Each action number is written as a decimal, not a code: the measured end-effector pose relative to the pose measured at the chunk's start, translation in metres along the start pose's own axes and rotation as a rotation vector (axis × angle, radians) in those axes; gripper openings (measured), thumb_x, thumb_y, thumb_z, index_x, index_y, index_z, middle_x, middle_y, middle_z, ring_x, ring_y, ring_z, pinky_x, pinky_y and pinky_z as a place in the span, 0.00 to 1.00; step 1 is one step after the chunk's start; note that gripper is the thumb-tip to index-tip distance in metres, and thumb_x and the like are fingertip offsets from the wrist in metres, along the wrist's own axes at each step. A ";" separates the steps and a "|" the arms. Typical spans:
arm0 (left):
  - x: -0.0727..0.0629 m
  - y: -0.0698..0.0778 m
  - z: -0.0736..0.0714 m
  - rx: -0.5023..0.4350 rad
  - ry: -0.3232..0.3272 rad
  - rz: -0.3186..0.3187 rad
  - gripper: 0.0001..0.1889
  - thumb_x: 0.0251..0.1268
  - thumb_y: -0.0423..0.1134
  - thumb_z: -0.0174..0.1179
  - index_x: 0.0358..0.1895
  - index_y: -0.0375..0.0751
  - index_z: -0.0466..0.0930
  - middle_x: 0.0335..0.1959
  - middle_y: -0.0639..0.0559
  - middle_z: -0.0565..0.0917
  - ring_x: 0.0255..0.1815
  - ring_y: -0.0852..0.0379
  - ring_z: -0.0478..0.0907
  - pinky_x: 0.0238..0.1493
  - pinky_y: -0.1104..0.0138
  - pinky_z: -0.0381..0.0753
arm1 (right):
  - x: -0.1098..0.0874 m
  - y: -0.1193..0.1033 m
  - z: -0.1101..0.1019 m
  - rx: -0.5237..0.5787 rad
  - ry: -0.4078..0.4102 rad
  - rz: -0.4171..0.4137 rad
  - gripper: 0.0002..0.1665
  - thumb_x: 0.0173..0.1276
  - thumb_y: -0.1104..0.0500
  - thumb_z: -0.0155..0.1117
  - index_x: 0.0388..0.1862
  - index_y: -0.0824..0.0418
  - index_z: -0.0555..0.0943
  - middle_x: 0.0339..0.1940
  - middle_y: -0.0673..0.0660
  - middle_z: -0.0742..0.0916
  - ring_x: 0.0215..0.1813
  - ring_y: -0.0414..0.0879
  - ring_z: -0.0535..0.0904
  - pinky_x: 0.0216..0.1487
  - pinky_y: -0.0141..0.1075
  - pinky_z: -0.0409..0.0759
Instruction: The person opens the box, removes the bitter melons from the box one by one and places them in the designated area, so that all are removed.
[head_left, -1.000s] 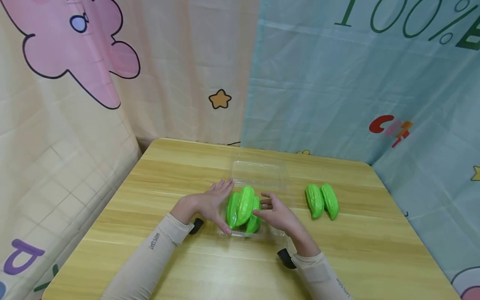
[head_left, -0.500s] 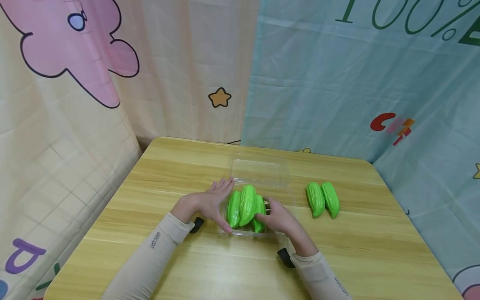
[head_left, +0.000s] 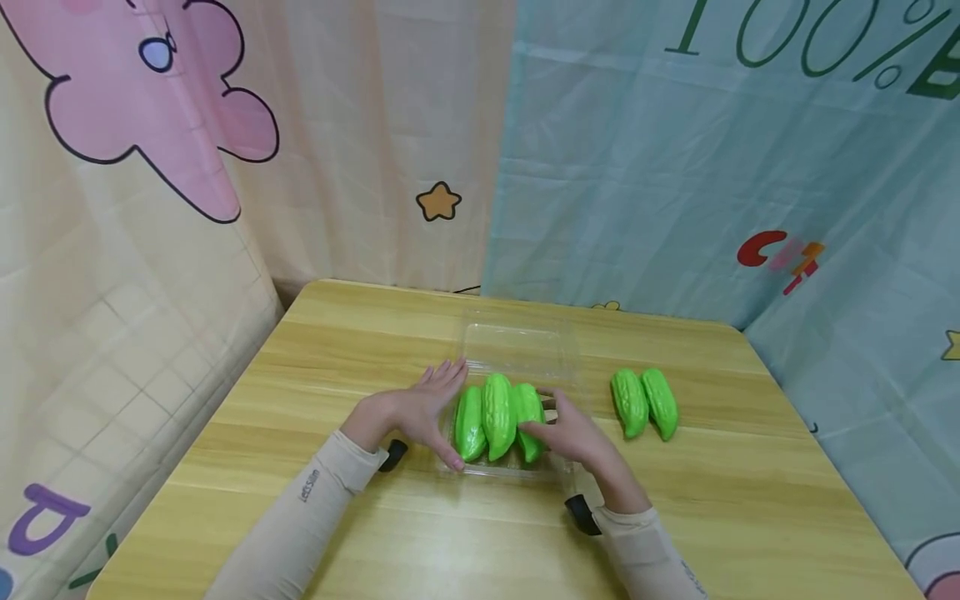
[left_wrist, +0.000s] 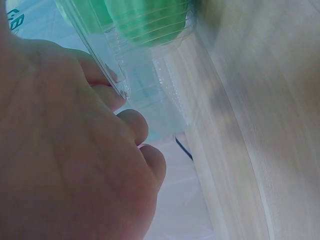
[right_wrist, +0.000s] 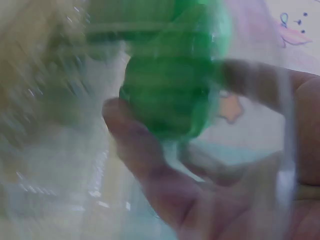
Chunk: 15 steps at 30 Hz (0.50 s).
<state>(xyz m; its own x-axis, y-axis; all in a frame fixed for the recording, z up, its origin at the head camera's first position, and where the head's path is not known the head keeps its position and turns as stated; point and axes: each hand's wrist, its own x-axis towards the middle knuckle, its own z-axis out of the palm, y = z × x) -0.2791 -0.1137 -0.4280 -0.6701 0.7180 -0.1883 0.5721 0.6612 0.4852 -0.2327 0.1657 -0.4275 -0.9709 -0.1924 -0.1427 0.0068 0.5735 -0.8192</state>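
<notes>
A clear plastic clamshell box (head_left: 487, 472) stands on the table, its lid (head_left: 517, 343) folded back flat. Inside lie three green bitter melons side by side: left (head_left: 470, 427), middle (head_left: 498, 415) and right (head_left: 529, 421). My right hand (head_left: 576, 432) grips the right one, thumb on its near side and fingers along its outer side. Through the box wall, the right wrist view shows that bitter melon (right_wrist: 167, 95) between the fingers. My left hand (head_left: 416, 412) spans the box's left side with fingers spread. In the left wrist view, its fingertips (left_wrist: 134, 125) are right at the rim.
Two more green bitter melons, one (head_left: 629, 404) beside the other (head_left: 660, 404), lie on the wooden table (head_left: 360, 333) to the right of the box. Printed curtains (head_left: 615, 167) hang behind the table and along its sides.
My right hand has taken hold of the right bitter melon and moved it rightward in the box. The three now lie spread side by side. My left hand stays in place.
</notes>
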 end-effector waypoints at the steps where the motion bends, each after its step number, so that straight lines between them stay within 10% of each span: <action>1: 0.000 0.000 0.000 0.003 0.001 0.002 0.80 0.38 0.73 0.74 0.79 0.34 0.24 0.80 0.39 0.24 0.80 0.40 0.23 0.76 0.50 0.25 | 0.000 -0.001 -0.004 0.005 0.000 -0.002 0.43 0.68 0.55 0.71 0.75 0.67 0.63 0.67 0.69 0.76 0.59 0.64 0.78 0.49 0.48 0.84; 15: -0.002 0.001 -0.001 -0.006 0.012 0.005 0.79 0.40 0.70 0.75 0.80 0.33 0.26 0.80 0.42 0.24 0.80 0.40 0.24 0.76 0.50 0.25 | -0.002 -0.013 -0.066 -0.023 0.036 -0.005 0.46 0.71 0.49 0.67 0.78 0.65 0.57 0.74 0.68 0.68 0.69 0.67 0.70 0.58 0.54 0.79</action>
<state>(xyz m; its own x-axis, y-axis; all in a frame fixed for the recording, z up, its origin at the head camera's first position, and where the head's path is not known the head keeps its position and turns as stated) -0.2774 -0.1151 -0.4267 -0.6724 0.7190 -0.1759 0.5727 0.6559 0.4918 -0.2463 0.2110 -0.3804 -0.9788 -0.1670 -0.1184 -0.0033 0.5912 -0.8065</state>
